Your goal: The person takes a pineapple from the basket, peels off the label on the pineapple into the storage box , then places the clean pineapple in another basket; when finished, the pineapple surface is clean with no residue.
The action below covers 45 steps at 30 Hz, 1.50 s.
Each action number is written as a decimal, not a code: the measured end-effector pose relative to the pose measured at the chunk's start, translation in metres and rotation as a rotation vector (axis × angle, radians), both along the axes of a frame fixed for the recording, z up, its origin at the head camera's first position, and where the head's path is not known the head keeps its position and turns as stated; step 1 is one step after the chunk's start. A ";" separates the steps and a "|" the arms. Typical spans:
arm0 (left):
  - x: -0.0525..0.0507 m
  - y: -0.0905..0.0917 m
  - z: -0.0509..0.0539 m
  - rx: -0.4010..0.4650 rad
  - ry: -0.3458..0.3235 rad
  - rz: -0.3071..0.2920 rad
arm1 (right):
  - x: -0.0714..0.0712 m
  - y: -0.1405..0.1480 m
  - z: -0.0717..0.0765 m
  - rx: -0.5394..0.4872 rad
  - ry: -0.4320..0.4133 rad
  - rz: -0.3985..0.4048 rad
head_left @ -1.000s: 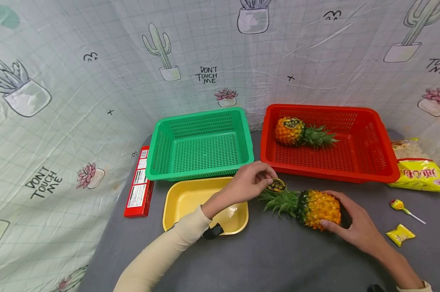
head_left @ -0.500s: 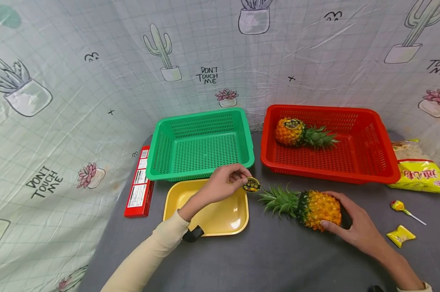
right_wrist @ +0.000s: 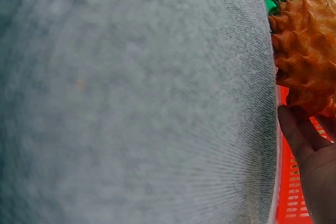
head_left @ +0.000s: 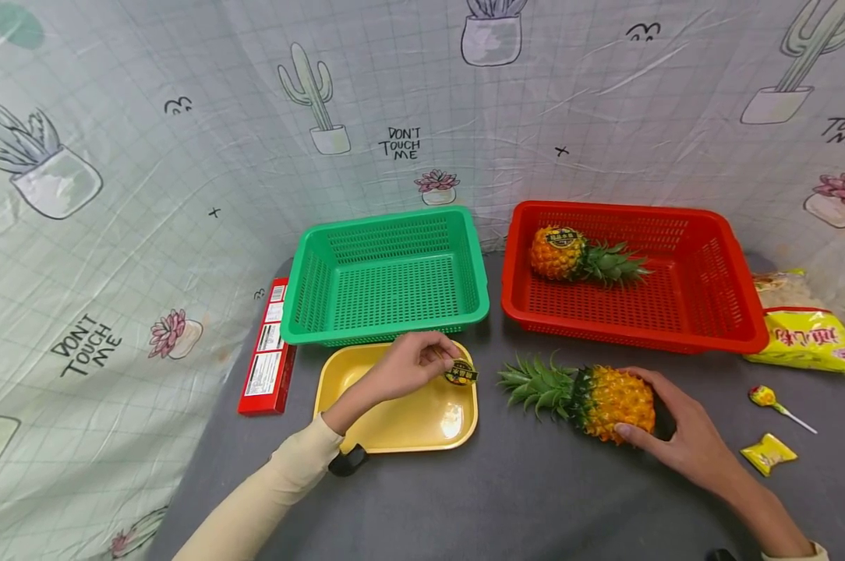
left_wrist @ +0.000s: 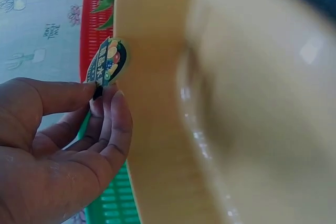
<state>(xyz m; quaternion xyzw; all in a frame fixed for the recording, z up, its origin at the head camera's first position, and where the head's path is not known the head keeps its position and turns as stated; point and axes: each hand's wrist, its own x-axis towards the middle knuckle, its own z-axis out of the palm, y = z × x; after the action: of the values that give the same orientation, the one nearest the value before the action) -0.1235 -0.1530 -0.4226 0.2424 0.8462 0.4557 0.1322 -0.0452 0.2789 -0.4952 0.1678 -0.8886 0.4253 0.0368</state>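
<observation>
To the left of the left hand, a red box (head_left: pixel 264 362) is laid on the counter (head_left: pixel 535 499); beyond that hand, the green basket (head_left: pixel 394 292) is placed. The left hand (head_left: pixel 410 366) is held over the yellow tray (head_left: pixel 408 425), a black-and-gold label (head_left: pixel 461 372) pinched at its fingertips, just to the hand's right. Farther right, apart from the left hand, the whole pineapple (head_left: pixel 591 400) is laid on its side, its long axis running left to right, crown pointed toward that hand. Its base is gripped by the nearer right hand (head_left: pixel 682 432), thumb on the near side. Beyond the right hand, a labelled second pineapple (head_left: pixel 577 261) is contained in the red basket (head_left: pixel 626 335).
</observation>
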 end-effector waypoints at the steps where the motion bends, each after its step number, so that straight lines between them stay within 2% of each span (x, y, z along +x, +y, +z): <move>1: 0.000 -0.001 -0.001 -0.009 -0.003 -0.002 | 0.000 0.000 0.000 -0.001 -0.001 0.000; 7: 0.000 -0.007 -0.002 -0.055 -0.038 -0.020 | 0.000 0.001 0.002 0.004 -0.008 0.007; 17: -0.011 -0.010 -0.006 -0.128 -0.007 -0.037 | 0.001 0.001 -0.001 -0.008 -0.011 0.003; 24: -0.014 -0.009 -0.012 -0.186 0.063 -0.046 | 0.002 0.002 0.001 0.004 -0.009 0.009; 32: -0.016 -0.006 -0.016 -0.286 0.205 -0.088 | 0.000 0.002 0.002 0.001 -0.003 0.017; 38: -0.017 -0.006 -0.016 -0.326 0.225 -0.086 | -0.001 0.002 0.000 -0.005 -0.001 0.015; 45: -0.015 -0.006 -0.014 -0.329 0.195 -0.076 | -0.002 0.002 0.001 -0.003 0.002 0.016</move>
<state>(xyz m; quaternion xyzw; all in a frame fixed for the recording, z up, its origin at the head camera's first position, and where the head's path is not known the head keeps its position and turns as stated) -0.1388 -0.1592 -0.4361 0.2925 0.9083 0.2802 0.1045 -0.0471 0.2808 -0.4942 0.1756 -0.8865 0.4268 0.0346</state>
